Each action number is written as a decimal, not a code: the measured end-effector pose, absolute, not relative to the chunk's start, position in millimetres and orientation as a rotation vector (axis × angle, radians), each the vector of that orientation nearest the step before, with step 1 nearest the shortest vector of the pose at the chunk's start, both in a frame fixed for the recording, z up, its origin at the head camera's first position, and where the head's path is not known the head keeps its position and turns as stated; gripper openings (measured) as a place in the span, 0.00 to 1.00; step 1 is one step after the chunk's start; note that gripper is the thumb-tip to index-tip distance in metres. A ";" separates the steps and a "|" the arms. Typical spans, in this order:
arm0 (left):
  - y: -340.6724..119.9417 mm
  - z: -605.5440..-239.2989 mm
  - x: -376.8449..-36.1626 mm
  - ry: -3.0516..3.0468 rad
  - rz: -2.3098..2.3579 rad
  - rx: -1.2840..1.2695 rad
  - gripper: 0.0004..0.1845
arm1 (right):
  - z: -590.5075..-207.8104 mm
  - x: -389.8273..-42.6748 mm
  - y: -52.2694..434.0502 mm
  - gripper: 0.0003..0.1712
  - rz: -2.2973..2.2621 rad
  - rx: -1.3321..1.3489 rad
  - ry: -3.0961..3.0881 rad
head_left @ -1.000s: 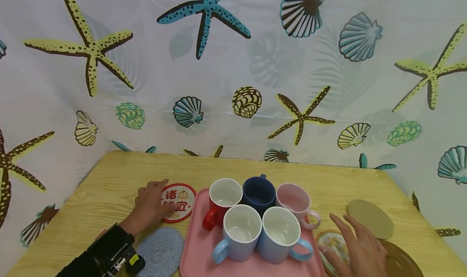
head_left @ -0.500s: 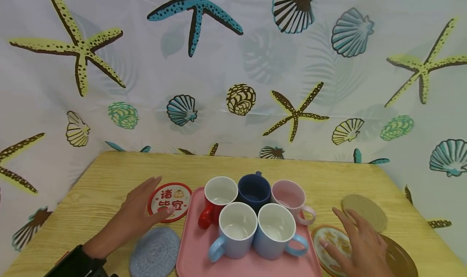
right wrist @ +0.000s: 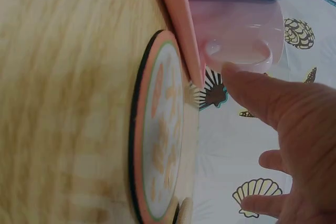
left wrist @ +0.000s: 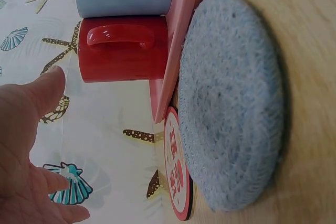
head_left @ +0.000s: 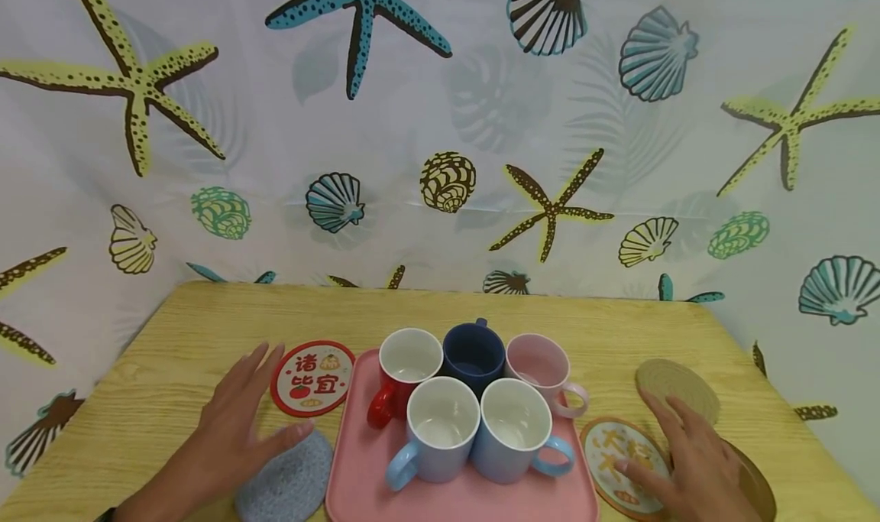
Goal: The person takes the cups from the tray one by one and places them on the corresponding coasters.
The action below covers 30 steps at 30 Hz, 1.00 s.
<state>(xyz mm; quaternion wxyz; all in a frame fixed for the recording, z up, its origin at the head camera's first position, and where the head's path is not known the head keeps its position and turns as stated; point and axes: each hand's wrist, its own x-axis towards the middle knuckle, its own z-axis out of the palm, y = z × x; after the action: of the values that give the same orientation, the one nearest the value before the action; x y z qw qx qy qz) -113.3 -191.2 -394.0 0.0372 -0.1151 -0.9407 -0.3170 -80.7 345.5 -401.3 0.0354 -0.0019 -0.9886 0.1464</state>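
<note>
A pink tray (head_left: 371,499) bears several mugs: a red mug (left wrist: 126,56), a dark blue mug (head_left: 474,354), a pink mug (head_left: 539,365) and two light blue mugs, the left one (head_left: 443,430) and the right one (head_left: 516,430). Left of the tray my left hand (head_left: 223,426) is held with fingers extended, above the table and beside a red-rimmed round coaster (head_left: 312,377) and a grey-blue woven coaster (left wrist: 231,103). My right hand (head_left: 694,461), likewise holding nothing, hovers over the coasters right of the tray. Closest to it is an orange-rimmed coaster (right wrist: 163,129).
On the right lie a beige round coaster (head_left: 677,388) and a brown round coaster (head_left: 756,480), partly covered by my right hand. Behind the wooden table (head_left: 227,316) hangs a white cloth (head_left: 399,140) printed with starfish and shells.
My left hand has drawn back from the red-rimmed coaster, toward me and to the left, uncovering its print. The right hand stays near its place. The head view has shifted slightly.
</note>
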 end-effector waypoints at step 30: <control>-190.1 -407.5 -102.3 -2.914 -0.995 -0.351 0.56 | -402.2 -85.4 387.9 0.56 0.320 -0.128 -3.197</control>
<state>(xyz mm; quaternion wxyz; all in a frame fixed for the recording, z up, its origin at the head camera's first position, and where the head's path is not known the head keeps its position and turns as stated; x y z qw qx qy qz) -102.3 -190.1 -407.5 0.0211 -0.1132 -0.9401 -0.3210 -85.4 387.9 -402.2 -0.0370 -0.0397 -0.9936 0.0993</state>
